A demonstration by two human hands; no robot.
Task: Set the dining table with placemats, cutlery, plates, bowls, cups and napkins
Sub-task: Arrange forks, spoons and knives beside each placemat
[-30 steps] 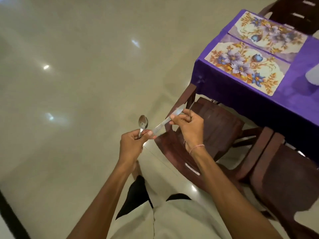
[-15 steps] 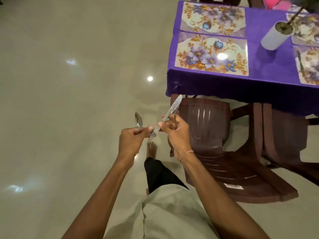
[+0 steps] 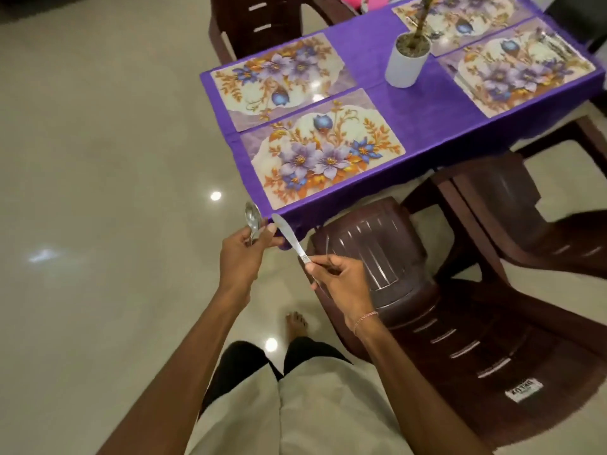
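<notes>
With placemats point(image 3: 283, 71) lying on the table point(image 3: 412, 108), I'm gripping the spoon point(image 3: 252, 218) in my left hand point(image 3: 241, 250) and pinching the knife point(image 3: 289, 236) in my right hand point(image 3: 341, 278), both just short of the table's near corner, so I'm judging plates, bowls, cups and napkins are remaining.

One wide-angle camera, worn on the head, looks forward and steeply down from standing height; the bench point(image 3: 410, 126) sits close, toward one o'clock.
</notes>
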